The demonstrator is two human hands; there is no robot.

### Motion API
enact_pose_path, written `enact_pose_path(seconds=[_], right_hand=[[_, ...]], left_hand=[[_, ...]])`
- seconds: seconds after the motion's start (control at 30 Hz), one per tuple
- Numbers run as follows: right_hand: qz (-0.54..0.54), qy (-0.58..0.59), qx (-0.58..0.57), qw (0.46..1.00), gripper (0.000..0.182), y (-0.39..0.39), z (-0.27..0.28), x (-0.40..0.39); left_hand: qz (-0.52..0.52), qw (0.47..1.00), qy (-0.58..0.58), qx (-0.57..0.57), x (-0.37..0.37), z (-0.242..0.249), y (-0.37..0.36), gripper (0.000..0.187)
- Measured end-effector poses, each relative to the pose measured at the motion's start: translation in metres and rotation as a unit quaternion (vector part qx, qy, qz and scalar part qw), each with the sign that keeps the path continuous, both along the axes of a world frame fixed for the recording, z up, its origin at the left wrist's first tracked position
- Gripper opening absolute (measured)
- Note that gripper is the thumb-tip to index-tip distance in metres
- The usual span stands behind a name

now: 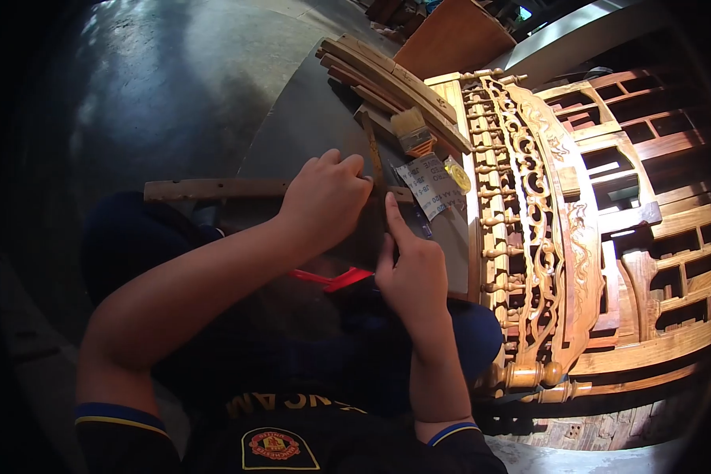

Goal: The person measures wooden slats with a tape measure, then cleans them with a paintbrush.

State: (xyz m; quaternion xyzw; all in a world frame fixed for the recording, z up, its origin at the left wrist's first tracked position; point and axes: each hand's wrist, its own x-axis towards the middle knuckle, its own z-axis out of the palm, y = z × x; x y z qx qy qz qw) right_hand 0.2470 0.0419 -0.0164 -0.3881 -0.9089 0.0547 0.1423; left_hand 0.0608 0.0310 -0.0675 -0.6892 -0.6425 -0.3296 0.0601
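A long brown wooden bar (213,189) with small dark holes or marks lies crosswise in front of me. My left hand (328,197) is closed in a fist over it; its fingertips are hidden. A narrow, brownish file-like strip (374,150) crosses the bar near its right end. My right hand (415,265) grips the near end of this strip, index finger stretched along it. Just beyond lie a paintbrush (411,132) with pale bristles, a printed sheet, probably sandpaper (430,188), and a round yellow item (457,174). Something red (336,279) shows below my hands.
Curved wooden pieces (387,75) are stacked at the far side of the grey work surface (288,146). To the right stands carved wooden furniture (565,237) with turned spindles and more frames behind. A brown board (454,38) leans at the back. Smooth floor (174,79) extends left.
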Motion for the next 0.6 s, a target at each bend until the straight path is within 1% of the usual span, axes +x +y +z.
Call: enact_pose_path(seconds=[0.13, 0.23, 0.3, 0.5, 0.6], right_hand=[[-0.005, -0.005, 0.007, 1.0, 0.067, 0.002, -0.002, -0.004], [-0.001, 0.017, -0.028, 0.999, 0.066, -0.017, 0.004, 0.014], [0.003, 0.023, -0.026, 0.999, 0.066, -0.02, 0.002, 0.015], [0.012, 0.009, -0.012, 1.0, 0.066, 0.005, 0.001, 0.001], [0.006, 0.022, -0.027, 0.999, 0.066, -0.002, 0.0, 0.005]], left_hand=[[0.001, 1.0, 0.003, -0.003, 0.0, 0.001, -0.002, 0.017], [0.002, 1.0, -0.002, -0.003, 0.001, 0.002, -0.002, 0.016], [0.002, 1.0, -0.007, -0.003, 0.0, 0.001, -0.003, 0.016], [0.006, 1.0, 0.01, 0.001, 0.001, 0.001, 0.001, 0.018], [0.0, 1.0, 0.002, -0.002, 0.002, 0.0, -0.002, 0.018]])
